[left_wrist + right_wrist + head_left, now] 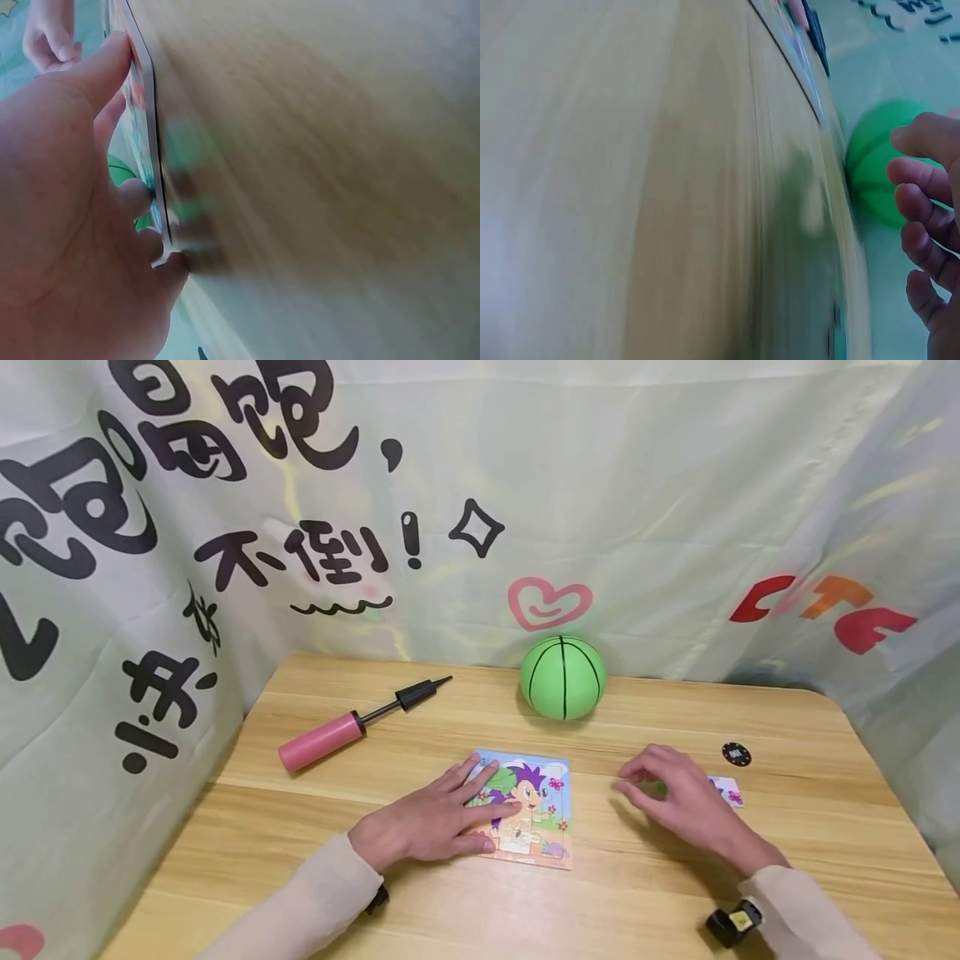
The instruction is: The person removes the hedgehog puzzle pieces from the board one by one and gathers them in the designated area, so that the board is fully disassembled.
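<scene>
A square jigsaw puzzle with a purple-haired hedgehog picture lies flat on the table. My left hand rests on its left part, fingers spread, covering some of the picture. In the left wrist view, the thumb and fingertips lie along the puzzle's edge. To the right, my right hand hovers low over the table with fingers loosely bent. A small green patch shows between its thumb and forefinger. The right wrist view shows a gap between thumb and fingers, holding nothing. Behind this hand, a puzzle piece is partly hidden.
A green ball with black lines sits at the table's back. A pink hand pump lies at the back left. Right of the right hand lies a black round chip. Printed cloth hangs behind the table.
</scene>
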Available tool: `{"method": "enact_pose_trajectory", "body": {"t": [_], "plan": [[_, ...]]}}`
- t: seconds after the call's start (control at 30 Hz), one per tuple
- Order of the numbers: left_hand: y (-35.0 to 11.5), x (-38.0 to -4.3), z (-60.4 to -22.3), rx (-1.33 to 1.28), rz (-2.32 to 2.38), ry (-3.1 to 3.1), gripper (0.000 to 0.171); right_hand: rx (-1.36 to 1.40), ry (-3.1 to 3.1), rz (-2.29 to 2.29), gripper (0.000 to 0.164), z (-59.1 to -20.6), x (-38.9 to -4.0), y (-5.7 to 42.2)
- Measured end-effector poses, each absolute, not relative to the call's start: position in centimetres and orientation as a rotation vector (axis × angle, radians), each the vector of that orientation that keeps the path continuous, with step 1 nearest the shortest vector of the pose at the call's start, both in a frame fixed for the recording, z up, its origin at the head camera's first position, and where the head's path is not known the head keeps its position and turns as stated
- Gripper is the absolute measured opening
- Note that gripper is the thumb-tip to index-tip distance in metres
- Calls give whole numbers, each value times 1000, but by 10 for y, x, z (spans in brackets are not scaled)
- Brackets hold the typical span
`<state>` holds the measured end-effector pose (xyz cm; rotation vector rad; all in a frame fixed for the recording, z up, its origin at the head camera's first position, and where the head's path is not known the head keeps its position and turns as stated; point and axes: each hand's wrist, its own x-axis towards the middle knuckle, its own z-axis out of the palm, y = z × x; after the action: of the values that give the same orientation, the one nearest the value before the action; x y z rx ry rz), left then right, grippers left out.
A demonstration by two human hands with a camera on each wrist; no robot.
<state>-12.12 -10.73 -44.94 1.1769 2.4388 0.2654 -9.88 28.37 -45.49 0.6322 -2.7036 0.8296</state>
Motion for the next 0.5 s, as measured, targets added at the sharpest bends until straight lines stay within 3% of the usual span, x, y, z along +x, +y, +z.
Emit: {"method": "enact_pose_trajectory", "body": {"t": [0.5], "plan": [[-125, -122, -449, 1180, 231, 2471, 60, 687, -2836, 981, 9, -459, -120, 188]]}}
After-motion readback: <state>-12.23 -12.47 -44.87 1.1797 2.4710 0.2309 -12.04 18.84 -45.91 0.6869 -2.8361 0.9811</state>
